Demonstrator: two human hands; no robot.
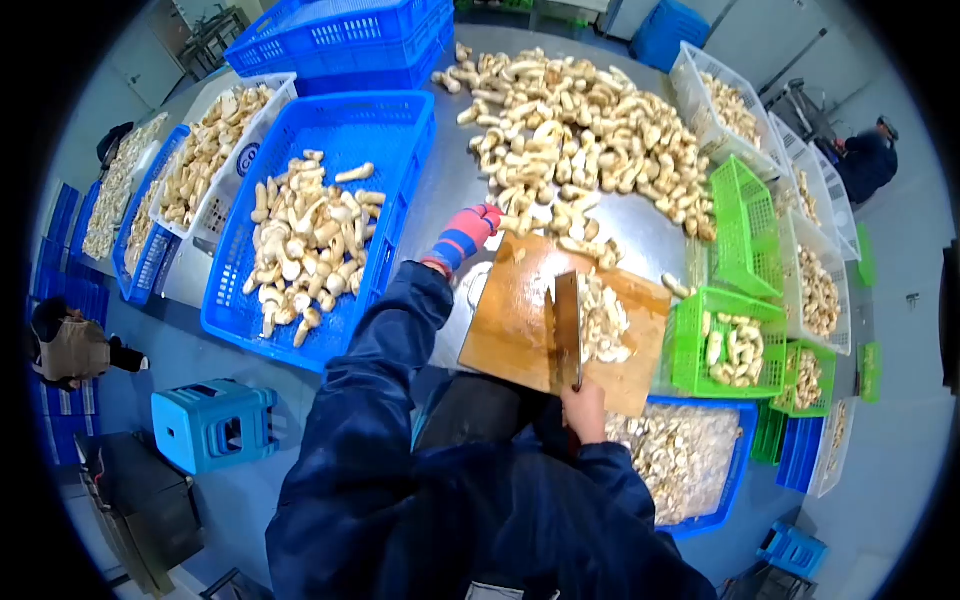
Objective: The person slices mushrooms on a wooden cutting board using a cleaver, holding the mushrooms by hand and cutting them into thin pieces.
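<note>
My right hand (584,408) grips the handle of a cleaver (567,325), whose blade stands on edge on a wooden cutting board (505,320). To the right of the blade lie cut mushroom pieces (603,320). My left hand (470,234), in a pink and blue striped glove, is beyond the board's far left corner. Its fingers are closed at the end of a pale thick-stemmed mushroom (513,223); the fingertips are partly hidden. A large heap of whole mushrooms (580,125) spreads over the metal table (425,215) beyond the board.
A blue crate (385,120) with trimmed mushrooms stands at left. Green baskets (745,225) and white crates (690,90) line the right side. Below the board's right edge sits a blue-rimmed tub (735,480) of scraps. Other people (75,345) are at the far left and right.
</note>
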